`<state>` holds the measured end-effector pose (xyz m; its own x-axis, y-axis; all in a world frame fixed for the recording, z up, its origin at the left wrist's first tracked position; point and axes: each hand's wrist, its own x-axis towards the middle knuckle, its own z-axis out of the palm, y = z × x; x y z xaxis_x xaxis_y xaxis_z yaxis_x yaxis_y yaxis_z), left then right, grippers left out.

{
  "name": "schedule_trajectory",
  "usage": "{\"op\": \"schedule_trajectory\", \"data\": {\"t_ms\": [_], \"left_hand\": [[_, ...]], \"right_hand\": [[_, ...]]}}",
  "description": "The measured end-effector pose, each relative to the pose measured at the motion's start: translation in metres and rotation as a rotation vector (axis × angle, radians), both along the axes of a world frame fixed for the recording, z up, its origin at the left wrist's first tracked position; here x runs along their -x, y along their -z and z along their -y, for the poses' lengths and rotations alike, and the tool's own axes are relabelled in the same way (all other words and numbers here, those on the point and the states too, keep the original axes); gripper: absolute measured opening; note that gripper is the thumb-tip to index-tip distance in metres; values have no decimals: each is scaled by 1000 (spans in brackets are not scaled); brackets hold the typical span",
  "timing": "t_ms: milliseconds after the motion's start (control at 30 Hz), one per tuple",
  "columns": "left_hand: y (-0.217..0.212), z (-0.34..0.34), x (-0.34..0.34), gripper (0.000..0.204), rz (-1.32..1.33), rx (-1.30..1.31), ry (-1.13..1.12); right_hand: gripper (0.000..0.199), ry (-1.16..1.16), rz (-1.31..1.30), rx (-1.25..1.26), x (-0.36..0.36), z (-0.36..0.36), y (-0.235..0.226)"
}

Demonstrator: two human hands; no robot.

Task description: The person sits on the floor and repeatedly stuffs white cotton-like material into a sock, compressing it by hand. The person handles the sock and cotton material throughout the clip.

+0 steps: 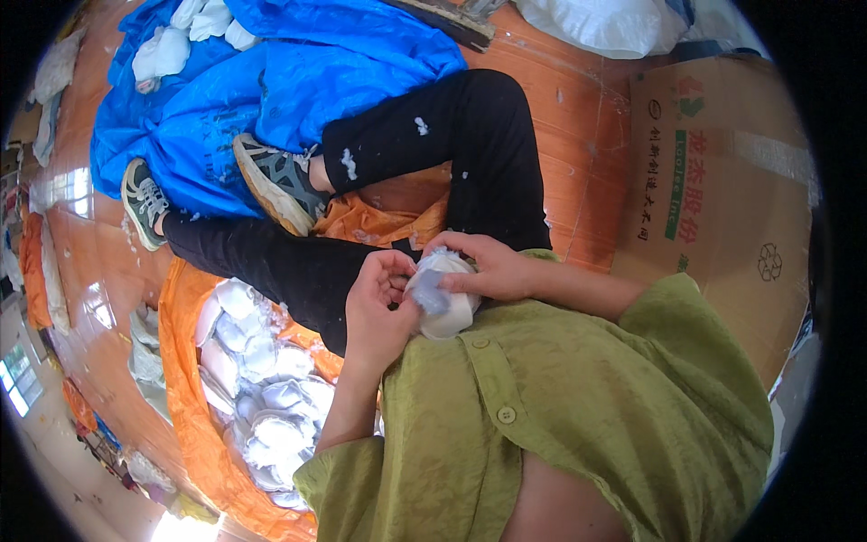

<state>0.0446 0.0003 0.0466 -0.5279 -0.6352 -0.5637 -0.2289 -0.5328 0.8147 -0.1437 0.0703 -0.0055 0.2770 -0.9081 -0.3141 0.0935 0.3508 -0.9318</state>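
Observation:
In front of my shirt I hold a rounded, cup-shaped white pad point(444, 318) with a bluish-grey patch and wispy fluff at its top edge. My left hand point(384, 294) pinches its left edge, fingers curled in. From the other side my right hand point(488, 267) grips it, thumb pressed on its face and fingers behind. An orange sack point(185, 361) lies open beside my leg. Inside it is a heap of similar white and grey rounded pads point(271, 397).
My legs in black trousers point(488, 154) are bent ahead of me, fluff stuck on them. A blue plastic sheet point(352, 54) with white bundles point(163, 56) spreads past my shoes. At right stands a large cardboard box point(722, 208). A white sack point(596, 23) lies at the far right.

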Motion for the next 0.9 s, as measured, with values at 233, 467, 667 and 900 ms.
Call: {"op": "schedule_trajectory", "data": {"t_ms": [233,467,667,900], "left_hand": [[51,-2,-26,22,-466,-696,-150],[40,2,-16,42,-536,-519,-262],[14,19,-14,42,-220,233,57],[2,32,-24,34,-199,-18,273]], "right_hand": [[47,2,-26,4,-7,1,-10],[48,-27,-162,-198,-3,8,-4],[59,-46,209,-190,-12,6,-3],[56,-273,60,-81,-13,14,-13]]}}
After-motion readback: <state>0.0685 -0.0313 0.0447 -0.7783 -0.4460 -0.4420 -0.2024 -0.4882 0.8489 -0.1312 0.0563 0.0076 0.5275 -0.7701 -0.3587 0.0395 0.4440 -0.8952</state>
